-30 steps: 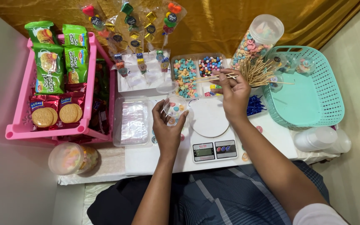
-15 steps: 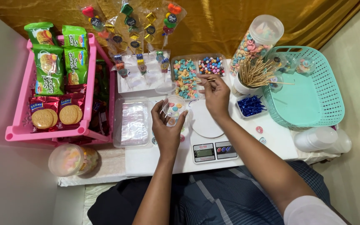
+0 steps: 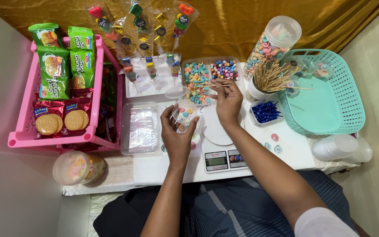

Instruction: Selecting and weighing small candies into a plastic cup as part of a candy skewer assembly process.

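Small clear cup (image 3: 184,113) of pastel candies, upright above scale, thin wooden skewer (image 3: 216,85) level over candy tray

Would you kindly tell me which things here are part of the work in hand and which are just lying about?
In use:
left hand holding a small clear cup with candies
right hand holding a wooden stick
candy trays
cup of sticks

Lying about:
pink snack basket
teal basket
kitchen scale
round tub

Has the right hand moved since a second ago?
Yes. The right hand has pulled back left from the cup of wooden sticks and now sits over the candy tray, pinching a stick.
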